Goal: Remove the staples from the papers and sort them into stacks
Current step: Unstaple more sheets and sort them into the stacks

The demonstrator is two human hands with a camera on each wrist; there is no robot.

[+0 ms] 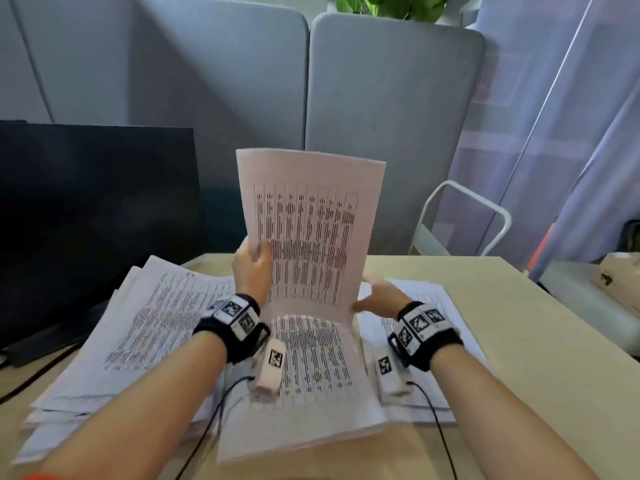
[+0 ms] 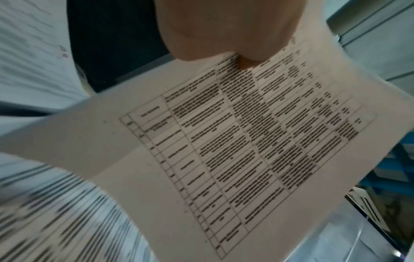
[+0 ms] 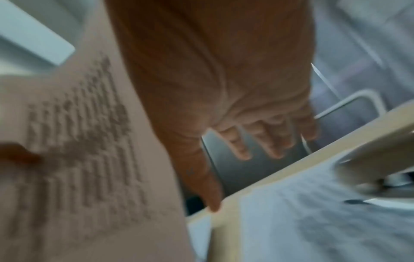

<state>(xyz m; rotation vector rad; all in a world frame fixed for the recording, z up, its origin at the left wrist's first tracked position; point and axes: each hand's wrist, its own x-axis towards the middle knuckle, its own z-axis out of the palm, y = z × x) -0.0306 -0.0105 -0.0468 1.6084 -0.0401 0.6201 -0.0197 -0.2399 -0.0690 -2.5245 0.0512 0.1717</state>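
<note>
- I read this as an office: grey partition panels (image 1: 391, 126) behind a pale desk (image 1: 526, 327).
- Dark monitor (image 1: 97, 216), printed paper stacks (image 1: 149, 327), potted plant (image 1: 391, 5).

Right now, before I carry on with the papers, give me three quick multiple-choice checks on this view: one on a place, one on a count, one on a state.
1. Where is the dark monitor?
A. left of the papers
B. right of the papers
C. flat under them

2. How many hands grip the raised sheet?
A. none
B. one
C. two

3. How is the right hand?
A. clenched in a fist
B. fingers spread, holding nothing
C. pinching a staple

Answers:
1 A, it stands at the desk's left.
2 B, only the left hand pinches its edge.
3 B, the right wrist view shows straight fingers.
</note>
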